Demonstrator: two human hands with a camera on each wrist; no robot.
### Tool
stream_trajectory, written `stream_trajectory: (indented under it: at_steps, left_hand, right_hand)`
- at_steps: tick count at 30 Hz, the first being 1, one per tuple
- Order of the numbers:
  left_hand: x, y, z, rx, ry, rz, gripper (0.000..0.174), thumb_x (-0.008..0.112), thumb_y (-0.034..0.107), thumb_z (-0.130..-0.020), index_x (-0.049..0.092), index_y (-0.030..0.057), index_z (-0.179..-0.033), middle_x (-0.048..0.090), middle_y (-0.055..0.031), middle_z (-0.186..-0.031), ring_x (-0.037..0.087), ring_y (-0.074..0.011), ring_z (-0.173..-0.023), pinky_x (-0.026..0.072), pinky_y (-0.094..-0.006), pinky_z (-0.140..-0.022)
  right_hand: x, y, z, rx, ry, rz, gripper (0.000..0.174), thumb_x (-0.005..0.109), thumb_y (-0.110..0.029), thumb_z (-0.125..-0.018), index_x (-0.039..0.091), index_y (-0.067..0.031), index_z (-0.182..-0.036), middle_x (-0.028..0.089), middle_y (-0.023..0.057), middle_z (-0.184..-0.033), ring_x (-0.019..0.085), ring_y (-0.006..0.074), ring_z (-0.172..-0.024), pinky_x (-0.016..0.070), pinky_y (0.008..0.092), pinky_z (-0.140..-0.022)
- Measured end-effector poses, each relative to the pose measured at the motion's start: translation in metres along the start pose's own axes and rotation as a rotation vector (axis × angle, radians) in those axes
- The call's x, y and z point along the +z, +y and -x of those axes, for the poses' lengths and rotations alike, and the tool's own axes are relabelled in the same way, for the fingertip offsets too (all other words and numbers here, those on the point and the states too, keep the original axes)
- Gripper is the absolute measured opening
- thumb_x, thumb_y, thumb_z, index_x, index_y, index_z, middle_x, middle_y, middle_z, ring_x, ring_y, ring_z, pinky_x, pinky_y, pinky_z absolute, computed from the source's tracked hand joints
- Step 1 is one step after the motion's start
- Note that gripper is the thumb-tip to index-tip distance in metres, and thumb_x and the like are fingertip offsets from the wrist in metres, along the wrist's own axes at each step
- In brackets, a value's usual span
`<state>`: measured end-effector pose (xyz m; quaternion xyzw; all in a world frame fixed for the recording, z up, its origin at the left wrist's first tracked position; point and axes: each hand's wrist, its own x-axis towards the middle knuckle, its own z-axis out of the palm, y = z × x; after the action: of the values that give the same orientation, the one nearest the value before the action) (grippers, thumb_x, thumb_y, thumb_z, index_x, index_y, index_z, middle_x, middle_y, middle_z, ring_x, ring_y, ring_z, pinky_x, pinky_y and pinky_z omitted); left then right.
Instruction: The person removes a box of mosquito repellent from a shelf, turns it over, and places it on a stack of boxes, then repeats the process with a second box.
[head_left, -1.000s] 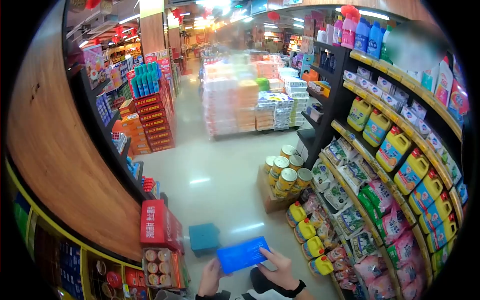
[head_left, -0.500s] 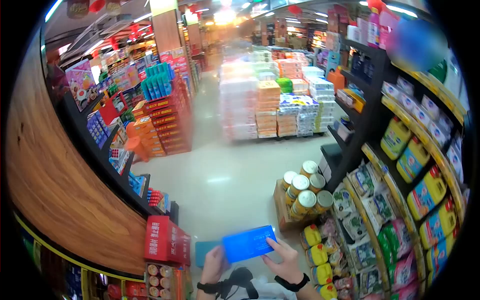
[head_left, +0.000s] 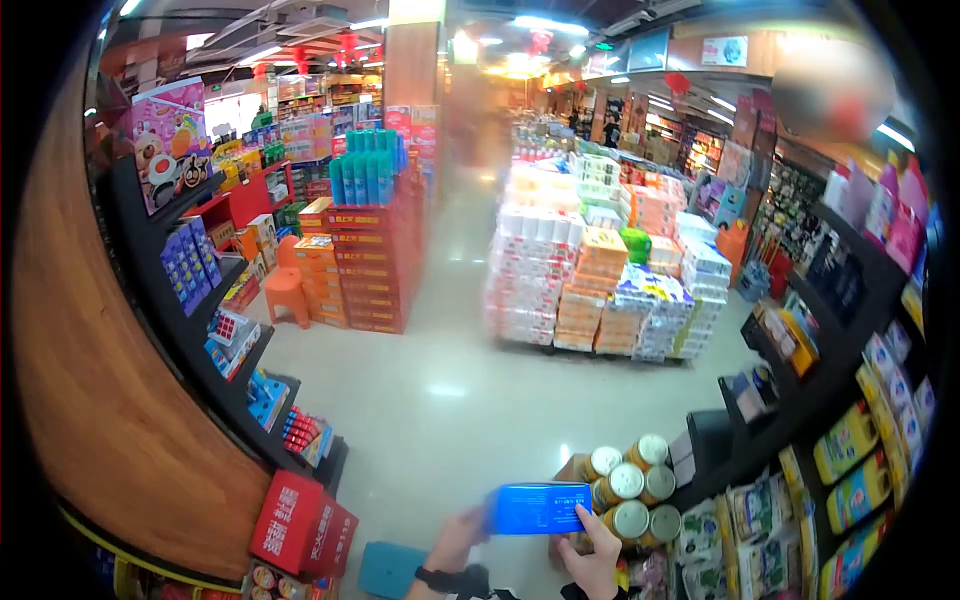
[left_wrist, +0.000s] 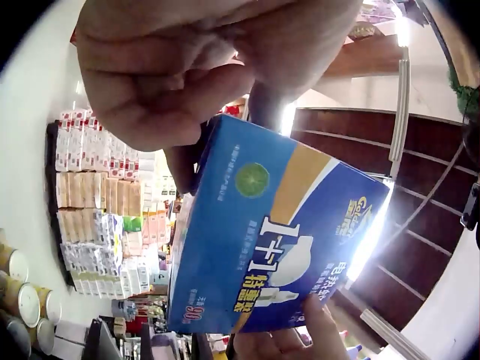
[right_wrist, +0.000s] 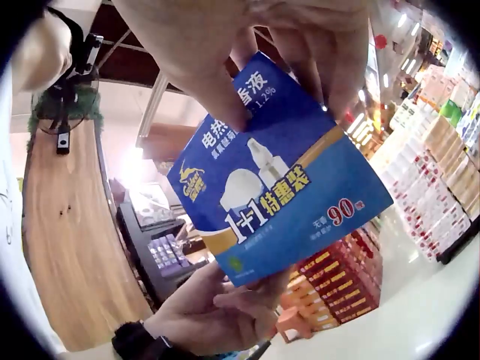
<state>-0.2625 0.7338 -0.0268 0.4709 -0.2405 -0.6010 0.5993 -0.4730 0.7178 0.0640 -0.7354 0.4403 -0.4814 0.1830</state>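
Observation:
A blue cardboard box [head_left: 543, 510] of plug-in mosquito repellent liquid is held up in front of the body between both hands. My left hand [head_left: 460, 532] grips its left end. At the right end my right hand [head_left: 596, 550] pinches it, thumb on the near face. The left wrist view shows the printed front of the box [left_wrist: 262, 240], with a bulb-shaped device, a small bottle and "1+1". Fingers of my right hand [right_wrist: 262, 45] curl over one end of it in the right wrist view, and my left hand [right_wrist: 229, 315] supports the opposite end.
Yellow-sided cans [head_left: 627, 482] stand on a carton just beyond the box. Shelves of detergent jugs [head_left: 850, 440] line the right. On the left are a red box [head_left: 300, 525], a teal stool [head_left: 393, 570] and a wooden panel [head_left: 120, 400]. Stacked tissue packs [head_left: 600, 290] stand ahead.
The head view has swung left and up, so the aisle and shelves shift right. The box, still in both hands, has moved rightward in view and gone from slanted to nearly level.

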Motion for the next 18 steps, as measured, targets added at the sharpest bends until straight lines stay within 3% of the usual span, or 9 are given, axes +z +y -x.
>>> stream_trajectory:
  at_steps: [2, 3, 7, 11, 16, 18]
  left_hand:
    - [-0.004, 0.023, -0.03, 0.031, -0.01, 0.006, 0.03, 0.052, 0.028, -0.101, 0.063, 0.0003, -0.099, 0.052, 0.002, -0.069, 0.042, -0.0077, -0.056, 0.0407, -0.0264, -0.059]
    - [-0.01, 0.033, -0.047, 0.028, -0.017, -0.004, 0.029, 0.052, 0.028, -0.101, 0.063, 0.0005, -0.098, 0.054, 0.0009, -0.069, 0.045, -0.008, -0.058, 0.0397, -0.0248, -0.058]
    - [-0.04, 0.059, -0.105, 0.144, 0.068, -0.097, 0.03, 0.051, 0.028, -0.101, 0.062, 0.001, -0.096, 0.055, -0.0006, -0.071, 0.049, -0.0089, -0.061, 0.0387, -0.024, -0.056]
    - [-0.071, 0.079, -0.128, 0.144, 0.138, -0.072, 0.033, 0.051, 0.032, -0.101, 0.062, 0.0012, -0.096, 0.058, -0.0018, -0.074, 0.052, -0.0111, -0.062, 0.0396, -0.0242, -0.056]
    - [-0.097, 0.098, -0.158, 0.134, 0.298, 0.015, 0.035, 0.049, 0.033, -0.101, 0.062, 0.0014, -0.094, 0.059, -0.0025, -0.073, 0.053, -0.0109, -0.061, 0.0401, -0.0239, -0.055]
    - [-0.104, 0.101, -0.177, 0.133, 0.346, 0.037, 0.036, 0.048, 0.034, -0.102, 0.062, 0.0014, -0.094, 0.059, -0.0027, -0.071, 0.054, -0.0108, -0.06, 0.0407, -0.024, -0.054]
  right_hand:
    - [0.016, 0.004, -0.036, 0.028, -0.052, -0.046, 0.046, 0.071, -0.008, -0.08, 0.061, -0.0022, -0.124, 0.065, 0.0217, -0.116, 0.064, 0.03, -0.104, 0.0498, 0.0366, -0.09]
    - [0.027, 0.011, -0.056, -0.045, -0.075, 0.048, 0.055, 0.077, -0.001, -0.069, 0.059, 0.0017, -0.121, 0.067, 0.0205, -0.103, 0.069, 0.0296, -0.09, 0.0534, 0.0337, -0.079]
    - [0.081, 0.035, -0.12, -0.13, -0.139, -0.03, 0.057, 0.079, -0.001, -0.068, 0.06, 0.0007, -0.122, 0.067, 0.0212, -0.106, 0.069, 0.0297, -0.091, 0.0536, 0.0346, -0.08]
    - [0.124, 0.034, -0.162, -0.167, -0.23, -0.063, 0.055, 0.081, -0.006, -0.07, 0.061, -0.0007, -0.121, 0.067, 0.0219, -0.108, 0.069, 0.0302, -0.091, 0.0546, 0.0339, -0.078]
    - [0.177, 0.04, -0.204, -0.131, -0.399, -0.079, 0.053, 0.081, -0.009, -0.07, 0.063, -0.0035, -0.12, 0.068, 0.0203, -0.1, 0.069, 0.0295, -0.087, 0.0544, 0.0319, -0.075]
    - [0.201, 0.051, -0.222, -0.184, -0.367, -0.155, 0.053, 0.081, -0.008, -0.07, 0.063, -0.0036, -0.12, 0.068, 0.0203, -0.099, 0.069, 0.0298, -0.087, 0.0543, 0.0323, -0.075]
